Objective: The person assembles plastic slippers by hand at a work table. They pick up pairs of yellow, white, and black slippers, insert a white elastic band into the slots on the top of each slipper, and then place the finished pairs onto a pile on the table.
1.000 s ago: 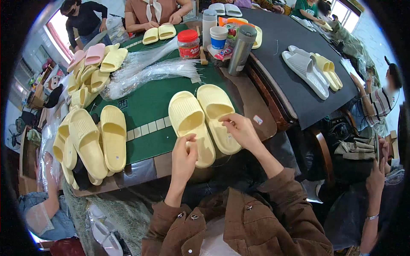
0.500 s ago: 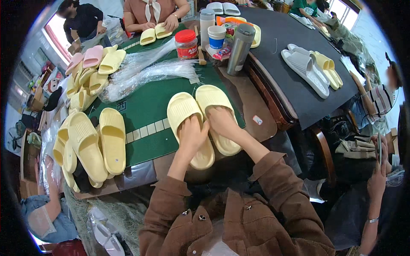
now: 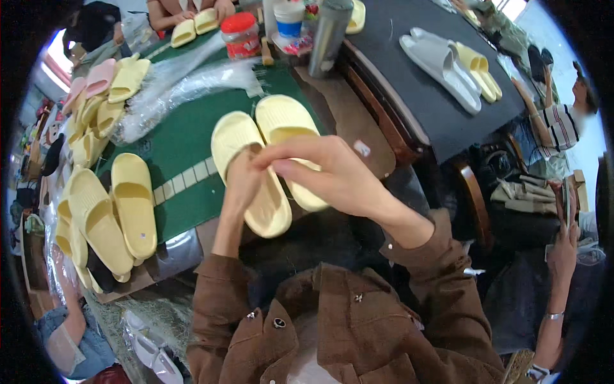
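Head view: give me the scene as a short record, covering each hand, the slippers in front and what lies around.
Left hand: at the strap opening of the left yellow slipper; fingers partly hidden
Right hand: above the right yellow slipper, fingertips close to the left hand; cannot tell whether it holds anything
Front pair: side by side, soles down, toes pointing away
Surface: green mat
Near left: overlapping yellow slippers
Far left: pile including pink slippers
Ahead: clear strands, red-lidded jar
Right: dark table with grey slippers
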The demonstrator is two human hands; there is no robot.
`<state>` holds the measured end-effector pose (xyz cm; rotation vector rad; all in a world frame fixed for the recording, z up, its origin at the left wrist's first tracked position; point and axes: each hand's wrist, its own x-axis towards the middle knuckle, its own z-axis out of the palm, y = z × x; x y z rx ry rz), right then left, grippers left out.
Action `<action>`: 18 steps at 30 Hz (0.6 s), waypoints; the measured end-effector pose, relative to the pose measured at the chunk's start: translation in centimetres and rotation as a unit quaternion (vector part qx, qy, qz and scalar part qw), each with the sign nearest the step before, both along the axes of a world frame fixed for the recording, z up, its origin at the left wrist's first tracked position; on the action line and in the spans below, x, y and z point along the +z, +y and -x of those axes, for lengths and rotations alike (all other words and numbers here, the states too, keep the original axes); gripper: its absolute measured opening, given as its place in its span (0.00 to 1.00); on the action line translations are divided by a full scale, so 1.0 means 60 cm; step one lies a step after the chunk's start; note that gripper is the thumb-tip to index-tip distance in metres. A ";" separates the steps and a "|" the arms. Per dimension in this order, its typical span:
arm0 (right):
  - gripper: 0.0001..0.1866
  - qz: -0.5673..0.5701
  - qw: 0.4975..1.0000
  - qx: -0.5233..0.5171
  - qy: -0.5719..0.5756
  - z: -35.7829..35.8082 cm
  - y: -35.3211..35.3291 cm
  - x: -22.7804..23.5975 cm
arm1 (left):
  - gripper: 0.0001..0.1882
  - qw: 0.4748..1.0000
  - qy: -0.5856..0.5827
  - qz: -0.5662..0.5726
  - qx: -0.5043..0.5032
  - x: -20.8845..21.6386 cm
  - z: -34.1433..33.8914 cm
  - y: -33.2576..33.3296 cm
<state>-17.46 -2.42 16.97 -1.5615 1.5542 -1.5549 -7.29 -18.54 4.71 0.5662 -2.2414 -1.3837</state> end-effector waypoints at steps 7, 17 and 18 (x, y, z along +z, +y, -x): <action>0.12 -0.050 0.943 0.259 -0.201 -0.077 0.031 0.088 | 0.27 0.992 -0.067 -0.082 0.071 0.032 -0.005 0.005; 0.12 -0.050 0.943 0.219 -0.247 -0.033 0.095 0.055 | 0.24 0.997 -0.028 -0.030 0.058 0.022 0.010 0.015; 0.13 -0.051 0.943 0.210 -0.255 -0.024 0.096 0.045 | 0.25 0.992 -0.042 -0.051 0.107 0.025 0.016 0.026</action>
